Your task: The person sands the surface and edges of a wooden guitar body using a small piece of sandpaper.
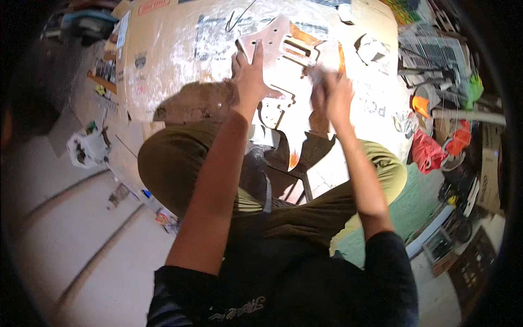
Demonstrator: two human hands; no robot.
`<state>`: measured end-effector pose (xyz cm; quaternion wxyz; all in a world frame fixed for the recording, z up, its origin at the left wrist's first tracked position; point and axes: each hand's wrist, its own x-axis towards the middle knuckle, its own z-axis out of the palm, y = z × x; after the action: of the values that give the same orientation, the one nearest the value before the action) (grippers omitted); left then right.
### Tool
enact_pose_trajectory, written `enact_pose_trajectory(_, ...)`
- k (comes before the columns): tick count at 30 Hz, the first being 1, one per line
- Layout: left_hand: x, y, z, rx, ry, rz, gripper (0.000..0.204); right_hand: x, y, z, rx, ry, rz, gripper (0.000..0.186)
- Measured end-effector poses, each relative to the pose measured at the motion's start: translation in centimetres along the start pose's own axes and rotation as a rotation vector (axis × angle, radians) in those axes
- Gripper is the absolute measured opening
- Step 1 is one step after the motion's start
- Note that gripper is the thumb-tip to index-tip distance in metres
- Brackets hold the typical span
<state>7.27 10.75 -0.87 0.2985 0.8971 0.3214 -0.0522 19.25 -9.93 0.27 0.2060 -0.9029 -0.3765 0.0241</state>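
Observation:
A solid electric guitar body (272,34), pale and dusty on top with orange-brown edges and cut-out cavities, lies over the cardboard and reaches toward my lap. My left hand (249,76) grips its left edge, index finger stretched along the face and thumb spread to the right; the other fingers bend at the rim. Over the right part of the body, my right hand (336,92) is smeared by motion. Its fingers look closed around a small greyish thing (316,73) that I cannot make out.
Dusty cardboard (163,49) covers the work surface. A crumpled white piece (370,49) lies right of the guitar body, and a thin dark wire (239,16) lies beyond it. Red bags (427,151) and clutter crowd the right. A white plastic bag (87,148) sits at left.

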Motion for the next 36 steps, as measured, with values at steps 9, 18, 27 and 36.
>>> enact_pose_trajectory(9, 0.1, -1.0, 0.0, 0.010, -0.080, -0.045, 0.155, -10.0, -6.0, 0.6, 0.065, -0.094, -0.124, 0.055)
enact_pose_trajectory(18, 0.2, -0.2, -0.3, 0.027, -0.075, -0.027, 0.161, 4.8, 0.1, 0.0, -0.056, 0.134, 0.060, 0.037)
enact_pose_trajectory(27, 0.3, -0.9, 0.0, 0.026, -0.085, -0.055, 0.162, -12.4, -7.6, 1.0, 0.085, -0.192, -0.168, 0.057)
enact_pose_trajectory(36, 0.2, 0.2, -0.5, 0.038, -0.085, -0.031, 0.168, 7.6, -0.2, -0.2, 0.040, 0.197, 0.088, 0.037)
